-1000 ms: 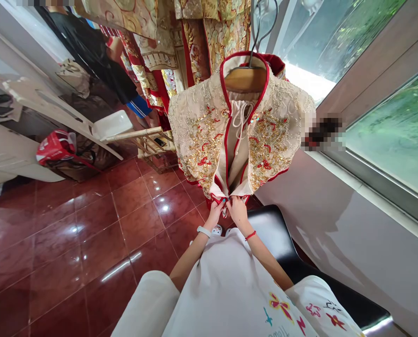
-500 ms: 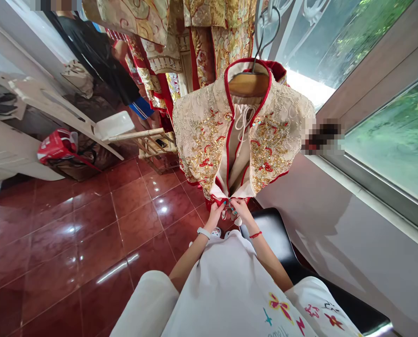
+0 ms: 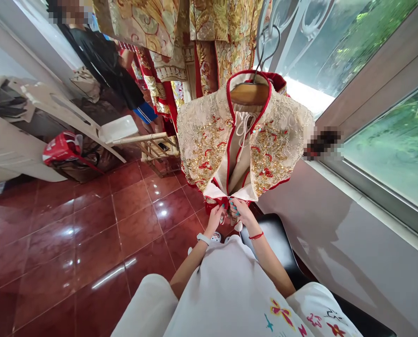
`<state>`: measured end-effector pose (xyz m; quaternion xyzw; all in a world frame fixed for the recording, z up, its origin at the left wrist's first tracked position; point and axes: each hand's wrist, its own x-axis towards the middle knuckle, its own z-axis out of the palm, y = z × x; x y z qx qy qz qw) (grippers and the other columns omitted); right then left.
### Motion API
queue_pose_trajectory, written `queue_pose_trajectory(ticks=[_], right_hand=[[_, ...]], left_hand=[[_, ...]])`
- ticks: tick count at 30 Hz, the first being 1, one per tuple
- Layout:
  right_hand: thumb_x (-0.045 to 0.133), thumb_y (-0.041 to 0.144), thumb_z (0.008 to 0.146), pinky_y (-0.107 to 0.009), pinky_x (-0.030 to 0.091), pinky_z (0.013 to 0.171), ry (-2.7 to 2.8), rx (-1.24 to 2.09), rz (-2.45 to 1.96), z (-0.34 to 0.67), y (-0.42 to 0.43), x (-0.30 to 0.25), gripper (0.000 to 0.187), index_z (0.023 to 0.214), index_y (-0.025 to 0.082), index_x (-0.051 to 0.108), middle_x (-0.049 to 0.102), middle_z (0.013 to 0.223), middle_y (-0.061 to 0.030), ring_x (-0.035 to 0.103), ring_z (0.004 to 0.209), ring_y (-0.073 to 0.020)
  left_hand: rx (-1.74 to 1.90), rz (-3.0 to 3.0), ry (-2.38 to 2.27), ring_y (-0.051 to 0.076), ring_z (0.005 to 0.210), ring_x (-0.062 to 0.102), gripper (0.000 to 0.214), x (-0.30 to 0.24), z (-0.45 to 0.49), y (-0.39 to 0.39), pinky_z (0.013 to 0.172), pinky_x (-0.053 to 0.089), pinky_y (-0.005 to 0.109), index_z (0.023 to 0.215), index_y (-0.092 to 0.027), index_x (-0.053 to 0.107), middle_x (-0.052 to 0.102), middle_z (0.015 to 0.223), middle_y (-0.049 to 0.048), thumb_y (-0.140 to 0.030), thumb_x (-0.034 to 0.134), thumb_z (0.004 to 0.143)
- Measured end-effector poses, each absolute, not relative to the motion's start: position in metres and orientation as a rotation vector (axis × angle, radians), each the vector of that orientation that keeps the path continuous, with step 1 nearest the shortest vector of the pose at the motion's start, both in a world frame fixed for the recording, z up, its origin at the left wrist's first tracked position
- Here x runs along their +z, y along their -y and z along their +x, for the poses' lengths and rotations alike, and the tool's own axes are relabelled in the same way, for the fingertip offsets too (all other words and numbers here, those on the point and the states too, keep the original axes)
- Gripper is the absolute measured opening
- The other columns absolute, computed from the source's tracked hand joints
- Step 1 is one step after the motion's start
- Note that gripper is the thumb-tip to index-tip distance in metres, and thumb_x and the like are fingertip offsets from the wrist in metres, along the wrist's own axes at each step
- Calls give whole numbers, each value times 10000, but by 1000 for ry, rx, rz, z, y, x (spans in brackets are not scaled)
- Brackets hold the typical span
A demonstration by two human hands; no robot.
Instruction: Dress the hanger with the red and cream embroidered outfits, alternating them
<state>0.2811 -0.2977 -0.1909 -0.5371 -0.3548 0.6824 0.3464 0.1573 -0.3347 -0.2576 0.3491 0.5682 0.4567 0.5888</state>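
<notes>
In front of me an embroidered jacket [image 3: 202, 135] in cream and gold with red piping hangs on a wooden hanger [image 3: 250, 94]. Its front stands apart at the chest, and a white cord tied in a bow [image 3: 243, 128] hangs inside the neck. My left hand [image 3: 216, 216] pinches the red-trimmed front edge low down. Beside it, my right hand [image 3: 241, 210] grips the opposite edge, its fingers bent close to the left ones. The two edges come together between my hands; the fastening there is too small to make out.
More embroidered garments [image 3: 216, 23] hang behind the jacket. A black chair [image 3: 265, 234] stands close on my right by the window wall. At the left are a bamboo stand [image 3: 160, 150], a white plastic chair [image 3: 119, 128], a red bag [image 3: 63, 147] and a person in black [image 3: 103, 65].
The view has tilted up slightly, so things sit lower. My hands stay at the jacket's lower front edges; the left fingers have shifted slightly down the edge.
</notes>
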Motion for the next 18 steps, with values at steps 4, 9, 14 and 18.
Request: queue_pose_trajectory(ticks=[4,9,14,18], right_hand=[[661,417,652,-220,206,433,812,1868,-1372,283,303,-189,320,627,226,406,372,543,83,264,454,-51],[651,445,685,-217,274,456,733,2028,-1292,286,306,-182,296,716,218,463,465,619,54,348,496,-70],[610,431,710,-227,293,467,714,2126,-1230,289,308,-178,297,697,239,383,406,594,65,307,493,-81],[604,460,688,-232,309,475,743,2093,-1259,291,312,-182,301,683,241,398,387,576,67,289,495,-85]], left_hand=[[829,1313,-1823,308,1091,650,373,-237,157,342,886,479,388,1065,-192,608,704,1138,136,-418,742,800],[361,1858,-1995,366,1211,574,308,-217,169,319,1011,370,481,1165,-165,629,675,1236,195,-269,617,875],[350,1832,-1908,330,1070,617,130,-216,175,301,988,356,452,915,-180,678,723,1024,170,-180,550,887],[357,1811,-1871,316,939,658,141,-219,178,302,920,402,423,786,-177,681,723,886,164,-187,575,879]])
